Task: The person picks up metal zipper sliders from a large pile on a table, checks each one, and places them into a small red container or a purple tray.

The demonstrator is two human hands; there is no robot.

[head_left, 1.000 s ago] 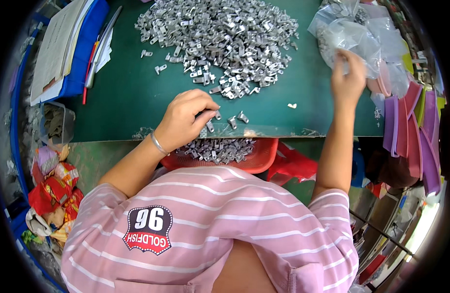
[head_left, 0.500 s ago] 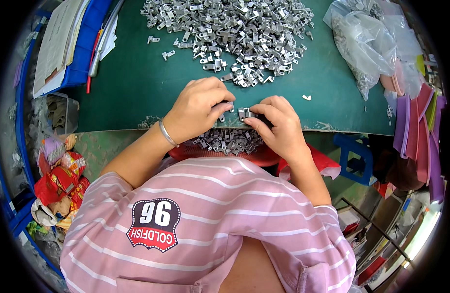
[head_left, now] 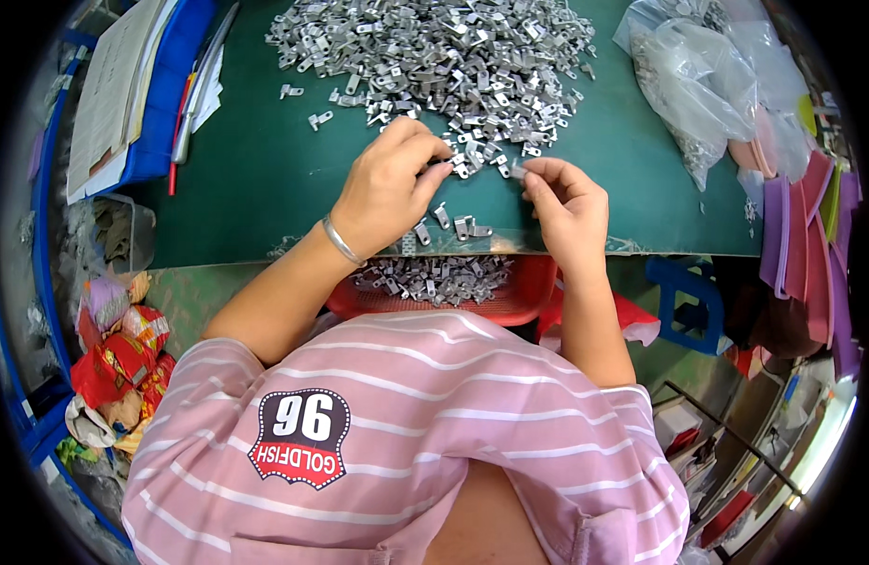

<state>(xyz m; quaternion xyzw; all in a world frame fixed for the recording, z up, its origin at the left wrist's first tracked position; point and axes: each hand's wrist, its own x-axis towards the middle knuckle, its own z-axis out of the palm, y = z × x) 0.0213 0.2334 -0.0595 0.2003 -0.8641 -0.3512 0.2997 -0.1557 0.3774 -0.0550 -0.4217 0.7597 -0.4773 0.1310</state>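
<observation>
Pinching one small metal clip [head_left: 517, 172] in our right hand [head_left: 568, 207], we curl our left hand [head_left: 389, 184] over loose clips at the near rim of the clip heap [head_left: 444, 56], near the tabletop's [head_left: 255, 169] front edge. Below that edge, a red tray [head_left: 510, 301] holds more clips; clear bags [head_left: 698, 85] lie at the right edge.

A dark green flat-topped bench [head_left: 255, 179] fills the upper view. A blue plastic stool [head_left: 684, 301] stands below its right edge. Bright light falls at the lower right.
</observation>
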